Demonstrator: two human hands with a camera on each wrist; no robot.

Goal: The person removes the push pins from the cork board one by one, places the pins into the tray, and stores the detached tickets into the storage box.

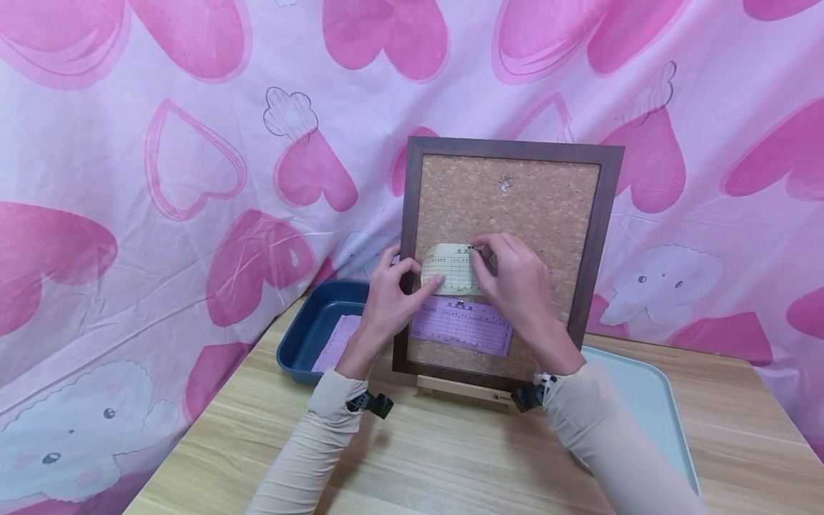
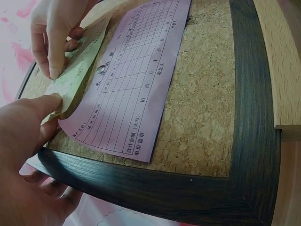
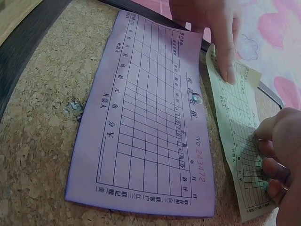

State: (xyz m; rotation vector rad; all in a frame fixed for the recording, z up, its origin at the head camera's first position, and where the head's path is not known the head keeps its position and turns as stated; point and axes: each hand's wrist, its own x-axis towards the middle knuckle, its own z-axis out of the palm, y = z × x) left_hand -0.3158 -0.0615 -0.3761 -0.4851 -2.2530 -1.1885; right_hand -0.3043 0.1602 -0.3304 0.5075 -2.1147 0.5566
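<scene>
A framed corkboard (image 1: 547, 200) leans upright on a wooden stand. My left hand (image 1: 389, 304) holds the left end of a pale yellow receipt slip (image 1: 453, 268), its thumb on the front, with other fingers behind the frame's left edge in the left wrist view. At the slip's top edge, my right hand (image 1: 520, 285) pinches a small push pin (image 1: 471, 247) between thumb and index finger. Just below, a purple receipt slip (image 1: 460, 330) hangs from a clear push pin (image 2: 101, 69), its lower left corner bending off the cork.
Left of the board sits a dark blue tray (image 1: 292, 343) with another purple slip (image 1: 337, 342) inside. A pale green tray (image 1: 663, 400) lies at the right, partly behind my right forearm. Another clear pin (image 1: 505, 184) sticks in the upper cork. A pink patterned curtain (image 1: 193, 286) hangs behind.
</scene>
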